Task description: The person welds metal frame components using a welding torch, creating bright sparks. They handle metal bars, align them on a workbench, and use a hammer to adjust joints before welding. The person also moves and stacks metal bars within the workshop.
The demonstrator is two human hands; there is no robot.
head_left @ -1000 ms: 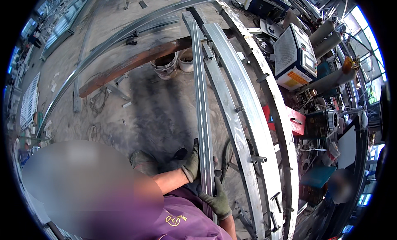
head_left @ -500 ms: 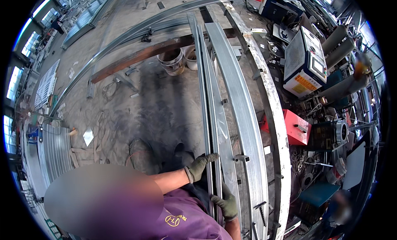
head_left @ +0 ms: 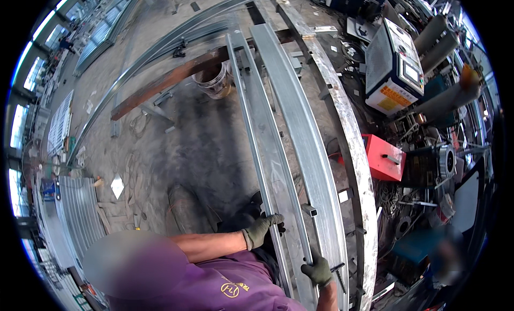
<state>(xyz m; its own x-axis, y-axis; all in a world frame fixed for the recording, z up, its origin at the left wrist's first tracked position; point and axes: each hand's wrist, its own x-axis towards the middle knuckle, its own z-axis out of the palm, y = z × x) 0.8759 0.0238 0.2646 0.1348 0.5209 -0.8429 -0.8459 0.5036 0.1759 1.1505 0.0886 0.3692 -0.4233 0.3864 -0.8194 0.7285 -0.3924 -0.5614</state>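
Two long, slim galvanized metal profiles run from near my body toward the far side, spread apart with a flat grey strip [head_left: 276, 180] showing between them. My left hand [head_left: 262, 231], in a dark green work glove, has its fingers wrapped over the left profile [head_left: 250, 129]. Closer to my body, my right hand [head_left: 318, 271], gloved alike, grips the right profile [head_left: 286, 158]; its fingertips are partly hidden. A wide galvanized beam [head_left: 300, 107] lies just to the right, with a short square tube stub [head_left: 309, 210] by its left edge.
A dark T-shaped tool [head_left: 340, 276] lies on the wide beam beside my right hand. Further right runs a whitish steel rail [head_left: 360, 171], then a red box [head_left: 383, 158] and a white machine [head_left: 393, 70]. Beyond stand a bucket [head_left: 214, 83] and a rusty beam [head_left: 155, 91].
The two profiles, close together before, are now spread apart. My right hand has moved right with the right profile, away from my left hand. Both hands keep their grip.
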